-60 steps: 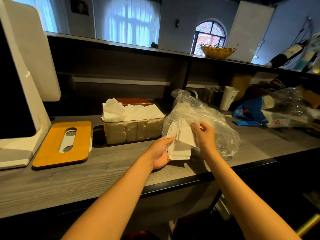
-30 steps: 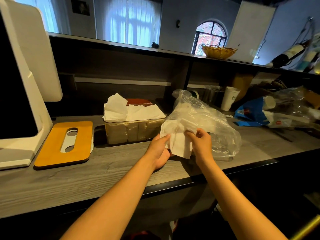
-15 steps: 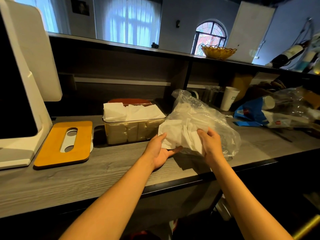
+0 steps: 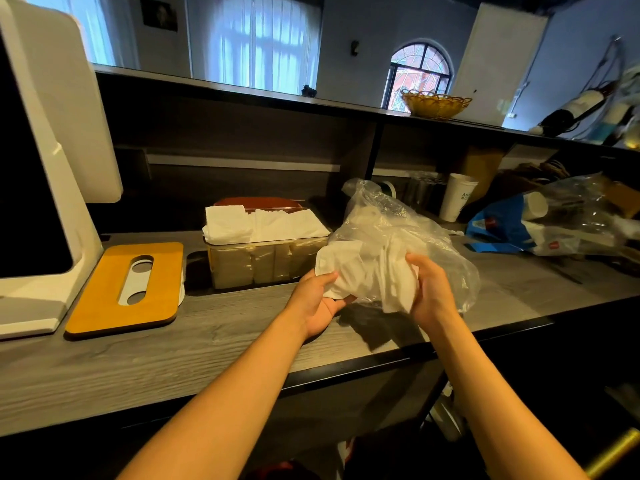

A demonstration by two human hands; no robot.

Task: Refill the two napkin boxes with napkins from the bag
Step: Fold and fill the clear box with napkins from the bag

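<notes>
Head view: left hand and right hand each grip a wad of napkins at the bag mouth, above the bench. One clear box looks full; more refilling likely remains.

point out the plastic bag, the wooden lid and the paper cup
plastic bag (image 4: 426, 233), head view, on its clear upper side
wooden lid (image 4: 104, 292), head view, on the orange top left of the slot
paper cup (image 4: 457, 199), head view, on its white side wall
</notes>
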